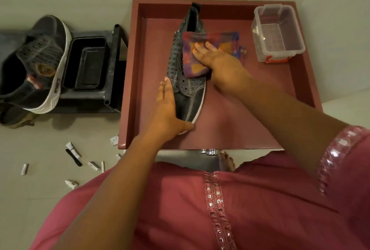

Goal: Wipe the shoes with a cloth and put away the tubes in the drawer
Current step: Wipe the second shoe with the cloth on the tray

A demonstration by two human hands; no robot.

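Observation:
A grey checked shoe [187, 81] lies lengthwise on the dark red top [250, 125] of the drawer unit. My left hand [170, 109] grips its near toe end from the left side. My right hand [218, 59] presses a folded multicoloured cloth [195, 53] flat against the shoe's middle and right side. A second grey shoe [38, 63] with a white sole rests on a black rack to the left. Several small white tubes [73, 149] lie scattered on the floor at the lower left, one [114, 141] beside the unit's corner.
A clear plastic box [278, 33] with red clips stands at the back right of the red top. A black tray [86, 63] sits on the rack beside the second shoe. Two chrome drawer knobs [208, 151] show below the front edge. Another olive shoe [16, 117] lies under the rack.

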